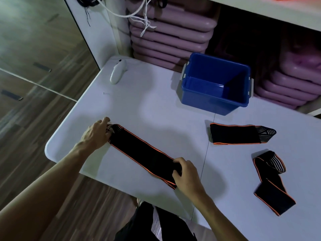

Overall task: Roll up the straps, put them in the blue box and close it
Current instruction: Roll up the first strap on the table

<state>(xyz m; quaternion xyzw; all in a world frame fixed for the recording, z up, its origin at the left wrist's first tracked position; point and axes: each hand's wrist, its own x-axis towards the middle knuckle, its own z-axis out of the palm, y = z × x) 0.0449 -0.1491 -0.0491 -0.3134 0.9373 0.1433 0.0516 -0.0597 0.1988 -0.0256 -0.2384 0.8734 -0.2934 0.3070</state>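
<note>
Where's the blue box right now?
In the head view, the blue box stands open and empty at the far right of the white table, in front of stacked purple trays and beyond the folded strap.

straps: three (144, 152), black-orange, flat, unrolled | blue box (215, 100): open, empty

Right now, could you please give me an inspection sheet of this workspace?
Surface: white table, seam down the middle.
Job's things: blue box open and empty, no lid seen; stretched strap; two loose straps on the right.
Clutter: white handheld device.
Grippers: left hand and right hand grip the stretched strap's ends.
Cables: white cord hanging behind.
Surroundings: stacked purple bins, wood-look floor.
</note>
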